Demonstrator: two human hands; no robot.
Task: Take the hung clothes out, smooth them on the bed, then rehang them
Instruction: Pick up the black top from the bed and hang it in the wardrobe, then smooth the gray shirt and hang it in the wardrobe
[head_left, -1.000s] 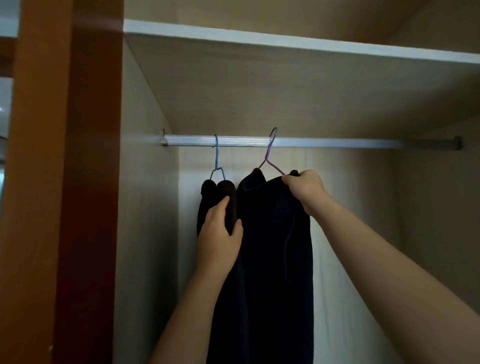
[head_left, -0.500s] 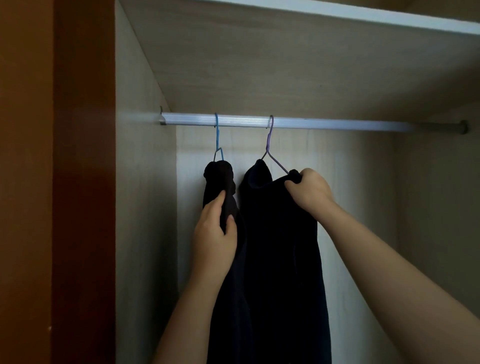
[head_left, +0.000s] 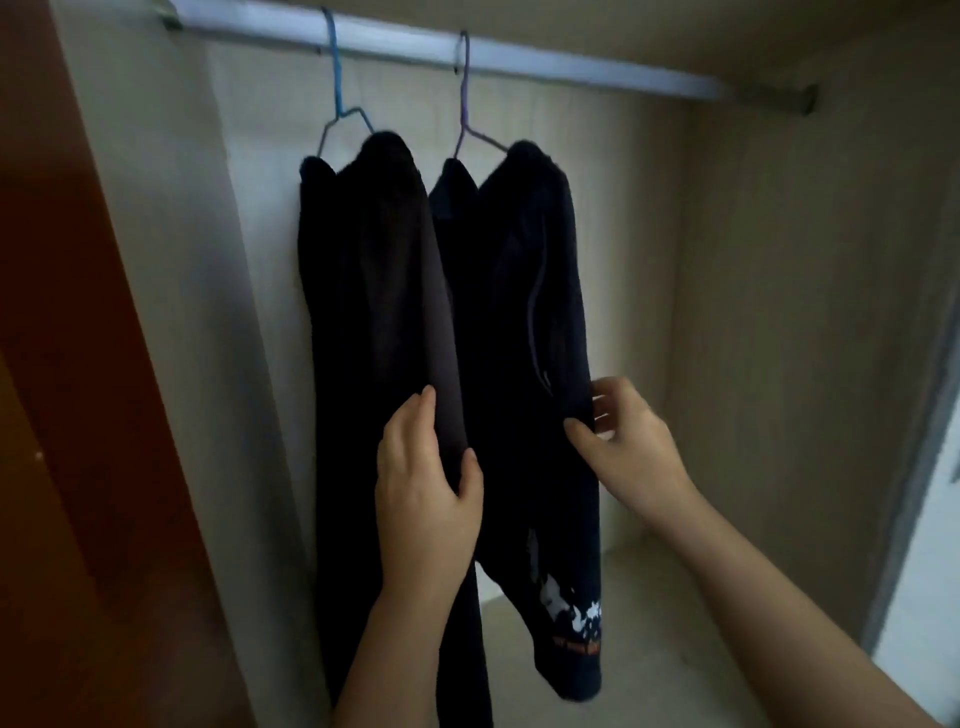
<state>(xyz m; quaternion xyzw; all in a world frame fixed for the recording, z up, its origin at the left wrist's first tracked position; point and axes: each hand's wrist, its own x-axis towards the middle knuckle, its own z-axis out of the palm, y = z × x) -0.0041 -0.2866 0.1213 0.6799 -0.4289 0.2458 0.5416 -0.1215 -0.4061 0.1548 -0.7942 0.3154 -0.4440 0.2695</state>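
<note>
Two dark garments hang from a silver rail (head_left: 571, 73) inside the wardrobe. The left one (head_left: 369, 270) is blackish and hangs on a blue wire hanger (head_left: 335, 67). The right one (head_left: 524, 291) is navy with a white and orange print near its hem, on a purple wire hanger (head_left: 464, 83). My left hand (head_left: 423, 493) holds the right edge of the left garment between thumb and fingers, about halfway down. My right hand (head_left: 623, 447) pinches the right edge of the navy garment at the same height.
The wardrobe's brown door or side panel (head_left: 67, 415) stands close on the left. Pale back wall (head_left: 634, 260) and right wall (head_left: 810, 338) enclose the space. The wardrobe floor (head_left: 649, 623) lies below the clothes. A bright opening shows at the far right edge.
Both hands have slid down from the garments' shoulders near the hangers to about mid length. The view has tilted downward, so the rail now sits at the top edge.
</note>
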